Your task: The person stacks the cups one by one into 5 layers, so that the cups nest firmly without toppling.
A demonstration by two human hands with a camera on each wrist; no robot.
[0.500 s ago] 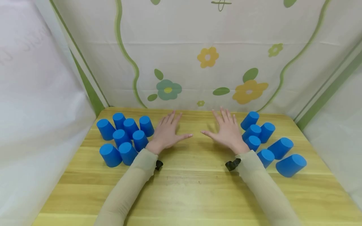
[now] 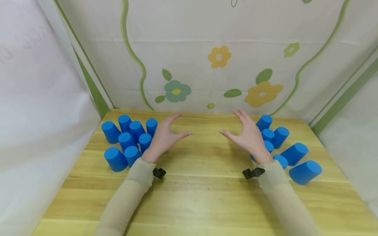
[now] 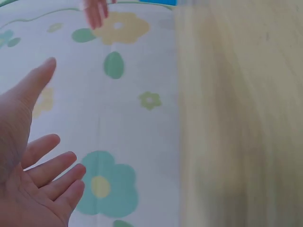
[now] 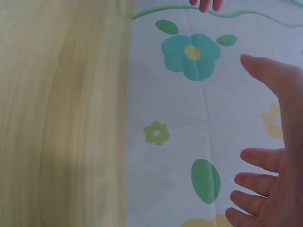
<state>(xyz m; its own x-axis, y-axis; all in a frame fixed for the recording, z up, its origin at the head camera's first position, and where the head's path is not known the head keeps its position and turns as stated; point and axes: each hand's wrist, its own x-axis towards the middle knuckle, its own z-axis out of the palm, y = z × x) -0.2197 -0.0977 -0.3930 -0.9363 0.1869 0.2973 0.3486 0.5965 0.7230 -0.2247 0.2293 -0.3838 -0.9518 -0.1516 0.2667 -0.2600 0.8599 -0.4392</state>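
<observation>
In the head view the left hand (image 2: 163,137) is beside a group of blue cups (image 2: 116,159) on the left of the table, thumb apart from the fingers, holding nothing. The right hand (image 2: 248,137) mirrors it beside a second group of blue cups (image 2: 305,172) on the right, partly covering some of them. Both palms face each other with a wide gap between. All visible cups stand upside down, bases up. Each wrist view shows its hand with relaxed, spread fingers and nothing in the palm.
The wooden table (image 2: 189,203) has bare wood between the two cup groups. Behind it hangs a white cloth (image 2: 189,59) printed with flowers and leaves, and more white cloth (image 2: 44,108) closes off the left and right sides. A dark band sits at each wrist.
Both hands have turned from palms down with fingers spread to palms facing inward, and moved outward, farther apart. The cups have kept their arrangement; the head view has shifted slightly.
</observation>
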